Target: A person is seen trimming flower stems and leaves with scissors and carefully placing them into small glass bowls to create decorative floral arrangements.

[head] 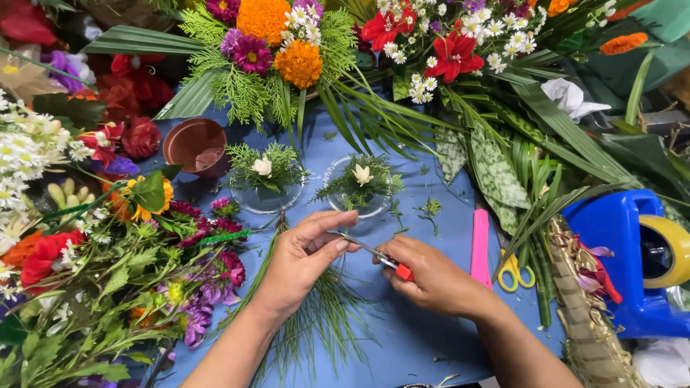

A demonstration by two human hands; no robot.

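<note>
While the right hand [431,276] grips small red-handled scissors [381,257], the left hand [305,251] pinches a thin green sprig [316,316] — both above the blue surface [431,338].

Your left hand [305,251] reaches in from below, palm down, thumb and forefinger pinched together; your right hand [431,276] sits just beside it, fingers curled closed; both bare forearms angle inward, wrists nearly level.

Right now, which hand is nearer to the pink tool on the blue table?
Right. The right hand lies just left of the pink tool; the left hand is farther left, beyond the scissors.
</note>
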